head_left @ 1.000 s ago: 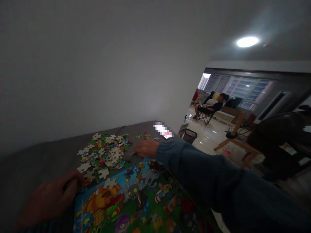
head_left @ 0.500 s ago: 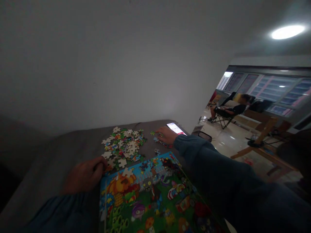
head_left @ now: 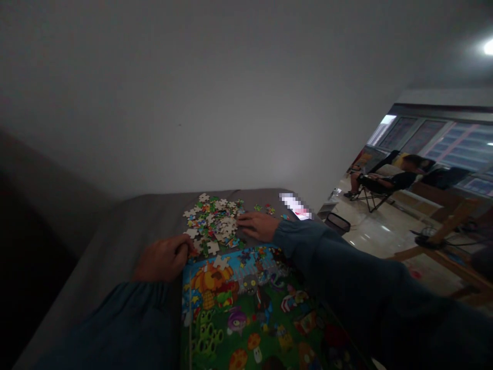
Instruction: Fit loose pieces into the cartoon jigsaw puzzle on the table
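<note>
A heap of jigsaw puzzle pieces (head_left: 215, 221), some picture side up and some showing pale backs, lies on the grey cloth. At its right edge my right hand (head_left: 259, 226) reaches in, fingers stretched out and touching the pieces. My left hand (head_left: 164, 257) rests at the heap's near left corner with its fingers curled; what they hold, if anything, is hidden. In front lies a colourful cartoon puzzle picture (head_left: 250, 313), with one pale piece (head_left: 221, 262) on its top edge. A few loose pieces (head_left: 265, 208) sit apart beyond my right hand.
A lit phone (head_left: 296, 206) lies at the right edge of the grey cloth-covered surface (head_left: 127, 221). Behind rises a plain wall (head_left: 215, 113). Off to the right, a person (head_left: 389, 177) sits in a folding chair, and a wooden frame (head_left: 442, 252) stands nearer.
My right hand has moved left from the loose pieces by the phone to the heap's right edge, leaving a green piece there. My left hand stays by the heap. The view has swung left.
</note>
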{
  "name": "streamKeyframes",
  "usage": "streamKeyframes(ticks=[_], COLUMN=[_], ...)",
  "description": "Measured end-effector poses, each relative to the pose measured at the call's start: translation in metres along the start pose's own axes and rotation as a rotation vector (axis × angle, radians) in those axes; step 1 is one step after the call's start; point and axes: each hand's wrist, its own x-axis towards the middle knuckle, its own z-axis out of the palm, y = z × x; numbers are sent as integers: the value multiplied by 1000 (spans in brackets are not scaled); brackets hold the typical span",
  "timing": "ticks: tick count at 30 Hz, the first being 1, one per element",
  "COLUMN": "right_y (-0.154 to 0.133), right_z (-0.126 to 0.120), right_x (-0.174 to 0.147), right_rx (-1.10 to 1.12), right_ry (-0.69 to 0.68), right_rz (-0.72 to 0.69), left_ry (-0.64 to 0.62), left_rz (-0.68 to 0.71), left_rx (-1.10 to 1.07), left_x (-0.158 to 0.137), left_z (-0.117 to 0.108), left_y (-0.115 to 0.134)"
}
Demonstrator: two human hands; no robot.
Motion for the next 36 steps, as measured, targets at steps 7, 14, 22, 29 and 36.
streamKeyframes(ticks=[7,14,22,29,36], right_y=[12,-4,-7,-20,-3], right_z=[-9,-3,-13,5,5], right_x=[-17,2,-3,38,40], right_rx=[-3,-14,20,137,272], right_ry=[-23,-7,25,62,-88], right_rz=[26,26,99,244,349], left_ry=[34,46,36,50,53], left_rz=[-1,6,6,6,6], left_rx=[-15,-18,-26,-14,-26], left_x=[0,-1,-1,-1,-1], left_z=[2,2,2,3,2], left_y=[0,0,2,0,1])
